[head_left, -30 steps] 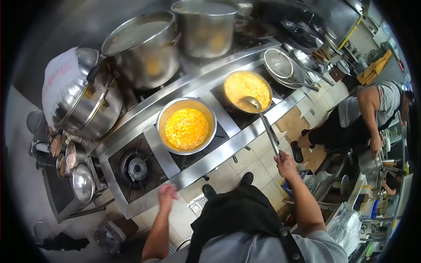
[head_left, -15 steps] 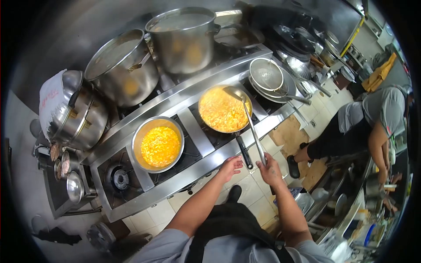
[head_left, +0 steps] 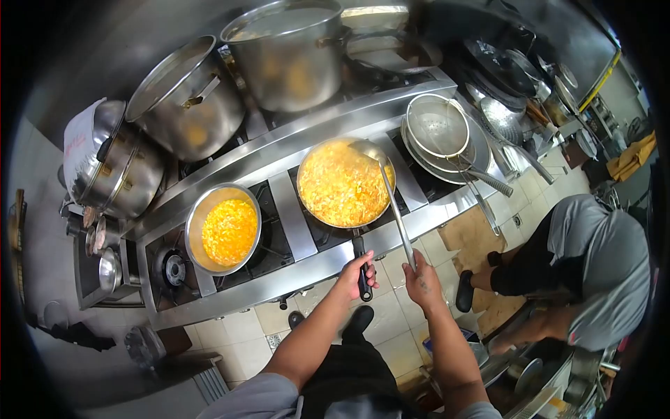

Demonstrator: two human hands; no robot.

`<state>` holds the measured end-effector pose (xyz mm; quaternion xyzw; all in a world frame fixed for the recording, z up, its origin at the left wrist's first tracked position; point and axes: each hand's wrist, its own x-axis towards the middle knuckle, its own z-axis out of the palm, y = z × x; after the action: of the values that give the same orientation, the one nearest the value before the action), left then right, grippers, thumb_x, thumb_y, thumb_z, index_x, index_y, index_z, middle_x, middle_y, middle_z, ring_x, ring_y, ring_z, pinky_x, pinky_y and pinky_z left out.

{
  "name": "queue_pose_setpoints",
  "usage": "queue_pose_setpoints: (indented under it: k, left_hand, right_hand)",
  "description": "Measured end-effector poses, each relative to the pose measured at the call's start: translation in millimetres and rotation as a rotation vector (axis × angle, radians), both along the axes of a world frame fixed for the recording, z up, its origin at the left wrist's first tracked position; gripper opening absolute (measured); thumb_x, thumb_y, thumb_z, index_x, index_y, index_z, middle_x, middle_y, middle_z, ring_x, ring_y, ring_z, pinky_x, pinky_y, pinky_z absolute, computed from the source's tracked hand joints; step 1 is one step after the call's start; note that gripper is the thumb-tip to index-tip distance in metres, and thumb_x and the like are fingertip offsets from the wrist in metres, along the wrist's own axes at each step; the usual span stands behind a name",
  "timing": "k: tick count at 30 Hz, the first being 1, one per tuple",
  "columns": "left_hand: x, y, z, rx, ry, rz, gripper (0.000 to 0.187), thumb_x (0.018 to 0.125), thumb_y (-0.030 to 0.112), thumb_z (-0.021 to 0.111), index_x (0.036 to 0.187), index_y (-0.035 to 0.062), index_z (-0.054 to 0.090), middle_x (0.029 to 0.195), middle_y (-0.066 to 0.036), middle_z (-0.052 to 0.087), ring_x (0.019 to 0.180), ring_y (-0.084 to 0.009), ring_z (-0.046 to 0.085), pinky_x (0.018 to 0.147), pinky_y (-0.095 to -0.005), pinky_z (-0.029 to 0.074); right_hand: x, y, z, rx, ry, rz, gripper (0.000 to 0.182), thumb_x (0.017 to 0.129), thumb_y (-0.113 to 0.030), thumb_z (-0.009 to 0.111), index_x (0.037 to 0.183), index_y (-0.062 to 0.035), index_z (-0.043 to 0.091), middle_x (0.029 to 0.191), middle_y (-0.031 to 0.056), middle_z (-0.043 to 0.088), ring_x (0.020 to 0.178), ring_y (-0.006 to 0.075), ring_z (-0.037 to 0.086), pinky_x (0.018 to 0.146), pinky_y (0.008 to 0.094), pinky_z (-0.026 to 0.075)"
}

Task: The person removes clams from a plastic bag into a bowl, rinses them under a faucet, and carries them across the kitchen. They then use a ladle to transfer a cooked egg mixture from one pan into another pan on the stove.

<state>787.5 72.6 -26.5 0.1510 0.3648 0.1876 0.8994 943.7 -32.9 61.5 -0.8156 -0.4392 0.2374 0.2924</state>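
A frying pan (head_left: 304, 202) full of orange-yellow, chunky food, perhaps egg, sits on the middle burner. My left hand (head_left: 354, 278) is wrapped round its black handle (head_left: 360, 250), thumb on top and fingertips showing on the right. A long metal ladle (head_left: 398, 218) is held in my right hand (head_left: 423, 281). Its bowl rests at the far right edge of the food, partly sunk in it. To the left, a steel bowl (head_left: 197, 246) with similar yellow-orange food stands on another burner.
Large stockpots (head_left: 289, 73) line the raised back burners. Strainers (head_left: 438, 126) lie stacked over a pan on the right. A lit-looking state cannot be made out on the left burner (head_left: 174, 269). A co-worker (head_left: 600, 258) bends over close on my right.
My left hand has moved from beside the pan handle onto it and closed. The ladle stays in my right hand. The co-worker has come nearer and bent down.
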Motion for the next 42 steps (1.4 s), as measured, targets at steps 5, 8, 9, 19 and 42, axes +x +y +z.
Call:
queue_pose_setpoints:
  k: [5, 8, 9, 19, 42]
  left_hand:
    - [-3, 4, 9, -0.003, -0.002, -0.003, 0.034, 0.089, 0.039, 0.065, 0.074, 0.0149, 0.046, 0.053, 0.002, 0.043, 0.042, -0.0124, 0.045, 0.047, -0.0364, 0.047]
    - [-9, 0, 5, 0.197, 0.083, -0.04, 0.027, 0.088, 0.024, 0.066, 0.076, 0.014, 0.044, 0.052, 0.004, 0.042, 0.038, -0.009, 0.04, 0.041, -0.0308, 0.042]
    - [-15, 0, 6, 0.262, 0.104, -0.037, 0.025, 0.088, 0.017, 0.066, 0.077, 0.0133, 0.043, 0.052, 0.004, 0.042, 0.037, -0.0082, 0.039, 0.039, -0.0291, 0.04]
    - [-54, -7, -2, 0.347, 0.048, -0.09, 0.021, 0.084, 0.003, 0.059, 0.085, 0.0109, 0.039, 0.054, 0.003, 0.039, 0.038, -0.0085, 0.039, 0.039, -0.0279, 0.035]
    - [-209, -74, 94, 0.299, -0.064, -0.235, 0.016, 0.084, -0.002, 0.056, 0.085, 0.0054, 0.042, 0.055, -0.001, 0.04, 0.039, -0.0092, 0.039, 0.037, -0.0244, 0.03]
  right_hand:
    - [-2, -4, 0, -0.046, 0.09, -0.012, 0.043, 0.09, -0.017, 0.06, 0.127, 0.0024, 0.05, 0.091, 0.0299, 0.064, 0.09, 0.0457, 0.063, 0.077, 0.0452, 0.05]
    - [-2, -10, -2, 0.008, 0.111, 0.005, 0.043, 0.089, -0.016, 0.06, 0.126, 0.0024, 0.05, 0.094, 0.0301, 0.064, 0.092, 0.0445, 0.063, 0.079, 0.0445, 0.05]
    - [-1, -15, -5, 0.013, 0.106, 0.002, 0.043, 0.089, -0.016, 0.06, 0.126, 0.0024, 0.05, 0.094, 0.0301, 0.064, 0.092, 0.0445, 0.063, 0.079, 0.0445, 0.05]
    - [-4, -30, -32, 0.041, 0.14, 0.016, 0.042, 0.089, -0.016, 0.061, 0.127, -0.0016, 0.05, 0.085, 0.0286, 0.064, 0.083, 0.0459, 0.063, 0.071, 0.0465, 0.05]
    - [-133, -125, 50, 0.055, 0.124, 0.0, 0.039, 0.089, -0.002, 0.057, 0.126, 0.0049, 0.05, 0.084, 0.0148, 0.061, 0.075, 0.0177, 0.057, 0.073, 0.0315, 0.048]
